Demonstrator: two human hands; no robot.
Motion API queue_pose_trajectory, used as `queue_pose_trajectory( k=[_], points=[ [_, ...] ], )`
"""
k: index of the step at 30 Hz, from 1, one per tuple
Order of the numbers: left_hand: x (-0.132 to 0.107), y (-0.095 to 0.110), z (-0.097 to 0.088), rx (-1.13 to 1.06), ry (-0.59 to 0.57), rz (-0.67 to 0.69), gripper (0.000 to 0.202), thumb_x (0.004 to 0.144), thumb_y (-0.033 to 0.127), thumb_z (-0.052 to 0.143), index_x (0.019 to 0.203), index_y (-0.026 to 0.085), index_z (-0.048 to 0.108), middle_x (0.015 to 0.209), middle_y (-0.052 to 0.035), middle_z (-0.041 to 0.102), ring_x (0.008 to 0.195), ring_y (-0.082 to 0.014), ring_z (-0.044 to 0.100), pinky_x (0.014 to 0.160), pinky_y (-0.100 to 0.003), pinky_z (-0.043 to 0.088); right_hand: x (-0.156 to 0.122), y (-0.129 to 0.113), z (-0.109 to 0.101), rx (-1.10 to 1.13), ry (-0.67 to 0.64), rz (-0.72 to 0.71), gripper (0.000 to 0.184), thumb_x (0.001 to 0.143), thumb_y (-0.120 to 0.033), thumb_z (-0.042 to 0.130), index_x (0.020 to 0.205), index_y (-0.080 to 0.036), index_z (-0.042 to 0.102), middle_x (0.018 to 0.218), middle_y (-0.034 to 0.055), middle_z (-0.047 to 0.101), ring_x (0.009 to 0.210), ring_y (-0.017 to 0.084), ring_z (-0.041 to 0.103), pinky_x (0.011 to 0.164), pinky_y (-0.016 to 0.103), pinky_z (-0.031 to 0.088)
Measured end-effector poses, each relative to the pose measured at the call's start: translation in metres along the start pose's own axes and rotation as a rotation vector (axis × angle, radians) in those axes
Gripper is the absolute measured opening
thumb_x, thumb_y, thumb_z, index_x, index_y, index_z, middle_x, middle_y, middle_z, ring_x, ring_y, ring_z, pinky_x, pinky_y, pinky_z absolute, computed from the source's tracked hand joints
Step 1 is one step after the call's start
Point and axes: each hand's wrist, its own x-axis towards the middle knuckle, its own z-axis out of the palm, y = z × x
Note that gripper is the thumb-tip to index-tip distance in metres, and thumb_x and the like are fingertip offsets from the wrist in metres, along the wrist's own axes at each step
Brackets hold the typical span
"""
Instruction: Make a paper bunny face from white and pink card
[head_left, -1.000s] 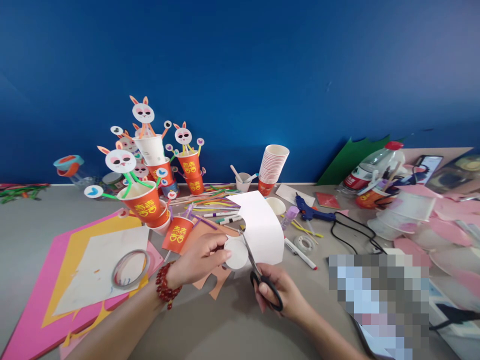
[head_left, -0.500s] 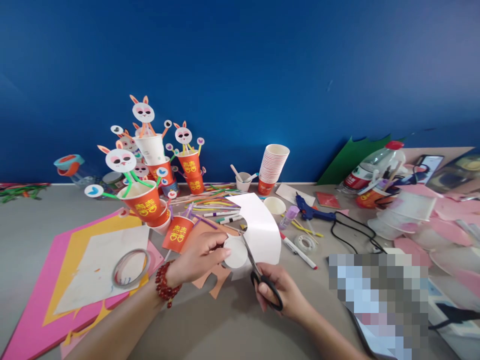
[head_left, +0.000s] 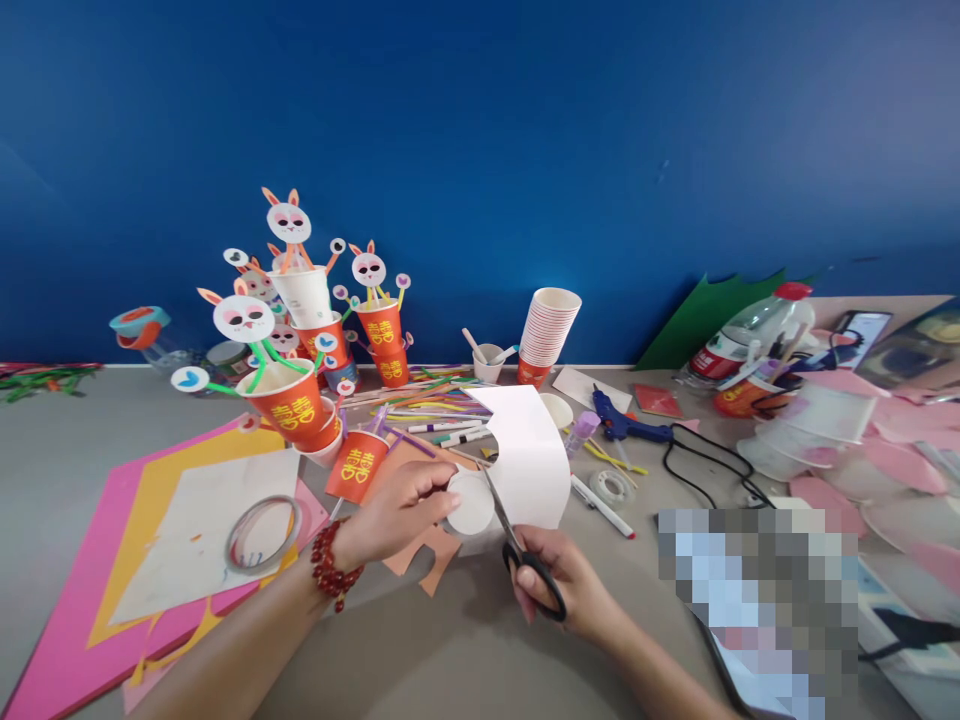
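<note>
My left hand [head_left: 416,505], with a red bead bracelet at the wrist, pinches the left edge of a round white paper disc [head_left: 471,504]. Scissors [head_left: 536,580] with black handles are in my right hand [head_left: 559,575], fingers through the loops. Their blades point up and away along the disc's right edge. Just beyond lies a curved white sheet of paper [head_left: 531,450] with a rounded notch in its left side. Whether disc and sheet are still joined is hard to make out. Below the disc are orange paper scraps [head_left: 435,560].
Red cups with paper rabbits [head_left: 289,395] stand at the left, near a tape roll [head_left: 262,535] on coloured sheets. A cup stack [head_left: 550,330], a blue glue gun [head_left: 626,420] and a red-capped marker [head_left: 604,508] lie beyond and right. Pens and coloured sticks [head_left: 427,405] are scattered behind.
The curved white sheet has shifted slightly to the right and tilted. Both hands stay nearly in place, the left still on the disc and the right still on the scissors.
</note>
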Motion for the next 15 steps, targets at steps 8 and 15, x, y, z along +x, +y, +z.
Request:
queue_pose_trajectory(
  k=[8, 15],
  points=[
    [-0.0015, -0.0035, -0.0019, 0.013, 0.008, 0.011, 0.024, 0.092, 0.030, 0.046, 0.073, 0.016, 0.048, 0.069, 0.0024, 0.043, 0.064, -0.0115, 0.039, 0.059, -0.024, 0.031, -0.0007, 0.0008, 0.0001, -0.009, 0.006, 0.012, 0.057, 0.076, -0.075, 0.058, 0.064, -0.021, 0.043, 0.043, -0.0008, 0.054, 0.037, 0.009, 0.039, 0.040, 0.021, 0.027],
    [0.0002, -0.0019, -0.0022, 0.020, 0.007, 0.023, 0.024, 0.092, 0.029, 0.046, 0.072, 0.016, 0.048, 0.070, 0.0024, 0.043, 0.064, -0.0115, 0.040, 0.059, -0.024, 0.031, 0.0002, 0.0026, -0.0005, -0.030, 0.013, -0.006, 0.057, 0.076, -0.075, 0.057, 0.064, -0.021, 0.043, 0.044, -0.0002, 0.054, 0.039, 0.011, 0.044, 0.042, 0.021, 0.029]
  ],
)
